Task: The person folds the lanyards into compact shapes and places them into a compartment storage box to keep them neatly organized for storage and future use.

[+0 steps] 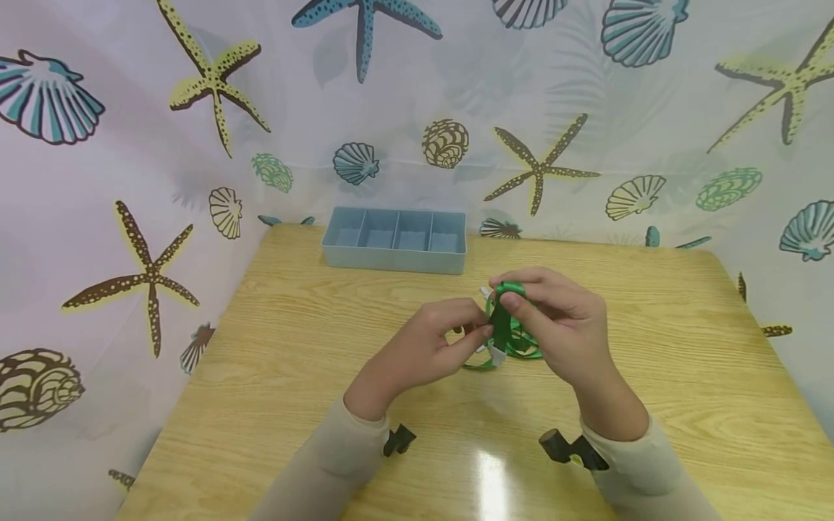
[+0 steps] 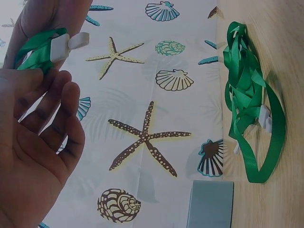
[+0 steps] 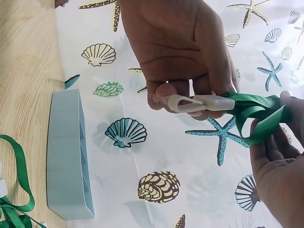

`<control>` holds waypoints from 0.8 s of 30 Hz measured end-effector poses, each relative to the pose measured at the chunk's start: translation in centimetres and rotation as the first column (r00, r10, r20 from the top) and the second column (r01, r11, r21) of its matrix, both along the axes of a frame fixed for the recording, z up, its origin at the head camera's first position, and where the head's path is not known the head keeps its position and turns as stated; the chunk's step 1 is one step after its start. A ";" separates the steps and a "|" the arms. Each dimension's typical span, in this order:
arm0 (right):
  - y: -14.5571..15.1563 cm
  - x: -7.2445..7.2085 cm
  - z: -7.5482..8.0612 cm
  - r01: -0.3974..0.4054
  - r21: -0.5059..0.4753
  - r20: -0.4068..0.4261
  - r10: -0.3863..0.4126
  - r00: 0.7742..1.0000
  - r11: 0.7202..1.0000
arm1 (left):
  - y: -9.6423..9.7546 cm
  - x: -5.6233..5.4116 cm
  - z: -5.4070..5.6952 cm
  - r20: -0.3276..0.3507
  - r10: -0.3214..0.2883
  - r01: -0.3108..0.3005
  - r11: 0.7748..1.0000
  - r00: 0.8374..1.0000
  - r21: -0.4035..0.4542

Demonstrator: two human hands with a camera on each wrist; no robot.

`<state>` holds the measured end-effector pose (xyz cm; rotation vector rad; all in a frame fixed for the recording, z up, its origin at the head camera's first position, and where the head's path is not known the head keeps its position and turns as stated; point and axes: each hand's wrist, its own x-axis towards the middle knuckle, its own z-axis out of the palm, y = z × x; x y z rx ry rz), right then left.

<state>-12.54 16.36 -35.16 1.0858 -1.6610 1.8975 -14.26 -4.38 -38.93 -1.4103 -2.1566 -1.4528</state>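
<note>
A green ribbon lanyard (image 1: 503,318), folded into a short bundle, hangs between both hands above the table. In the head view the right hand (image 1: 570,329) grips its looped upper end between thumb and fingers. Lower down, the left hand (image 1: 430,340) pinches the ribbon from the left side. A white plastic clip (image 3: 211,102) extends from the bundle beside the left hand's fingers in the right wrist view. Below the hands, a loose pile of green lanyards (image 2: 244,90) with white clips lies on the table, partly covered by the hands in the head view.
A blue-grey tray (image 1: 394,259) with several compartments stands at the back of the wooden table (image 1: 280,362), left of the hands. Behind it and along the sides hangs a white cloth (image 1: 391,94) printed with shells and starfish. Dark camera mounts sit at both wrists.
</note>
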 end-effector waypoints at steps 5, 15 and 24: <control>-0.3 -0.1 0.1 0.010 0.020 -0.009 -0.009 1.000 1.000 | -0.3 0.3 0.1 0.003 0.016 -0.016 1.000 1.000 -0.009; -0.8 -0.3 0.1 0.081 0.041 -0.035 -0.080 0.996 0.996 | -0.5 0.5 0.3 -0.042 0.135 -0.135 0.991 0.990 0.002; -1.6 -0.6 0.3 0.102 -0.021 -0.042 -0.103 0.994 0.995 | 0.5 0.5 0.3 -0.093 0.110 -0.100 0.990 0.990 0.102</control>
